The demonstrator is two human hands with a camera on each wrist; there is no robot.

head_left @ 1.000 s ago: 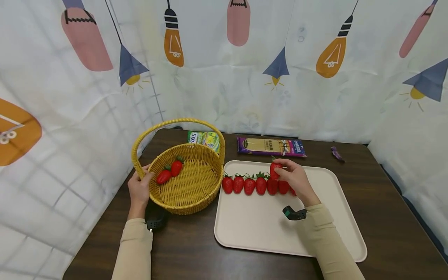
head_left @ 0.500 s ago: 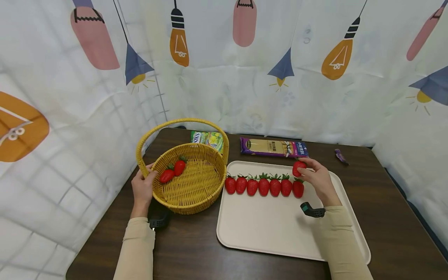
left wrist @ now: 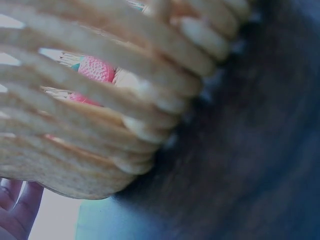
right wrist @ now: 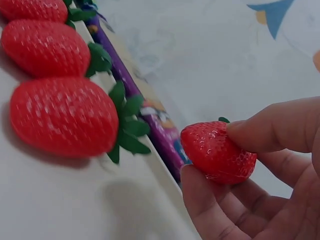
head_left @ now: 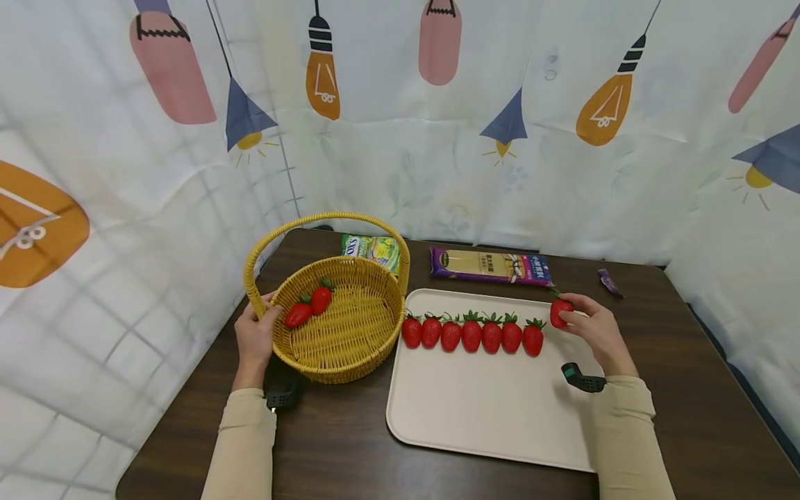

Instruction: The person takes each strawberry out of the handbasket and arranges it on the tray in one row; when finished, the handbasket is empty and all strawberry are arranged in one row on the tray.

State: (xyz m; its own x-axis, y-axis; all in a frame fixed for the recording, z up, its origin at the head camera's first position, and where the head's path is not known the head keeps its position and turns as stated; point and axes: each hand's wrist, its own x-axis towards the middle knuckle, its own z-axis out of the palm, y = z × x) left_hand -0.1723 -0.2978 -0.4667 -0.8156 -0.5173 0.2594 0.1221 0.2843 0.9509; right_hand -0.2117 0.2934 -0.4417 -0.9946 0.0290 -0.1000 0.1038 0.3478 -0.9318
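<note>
My right hand (head_left: 600,332) pinches a red strawberry (head_left: 560,313) between thumb and fingers, above the right part of a cream tray (head_left: 487,406). The right wrist view has this strawberry (right wrist: 215,150) at the fingertips, with a bit of green leaf showing. Several more strawberries (head_left: 471,336) lie in a row along the tray's back, leaves pointing away from me. On the left, my left hand (head_left: 253,340) grips the side of a yellow wicker basket (head_left: 356,323) by the foot of its handle. Two strawberries (head_left: 298,314) lie inside, partly visible through the weave (left wrist: 100,125) in the left wrist view.
Behind the tray lies a purple and gold packet (head_left: 490,266). A green packet (head_left: 373,250) sits behind the basket, partly covered by its handle. A small purple wrapper (head_left: 609,282) is at the back right. A patterned curtain (head_left: 400,160) surrounds the dark table (head_left: 331,437).
My right hand has carried the strawberry rightward over the tray, past the end of the row, uncovering the row's right end. The left hand keeps its hold on the basket.
</note>
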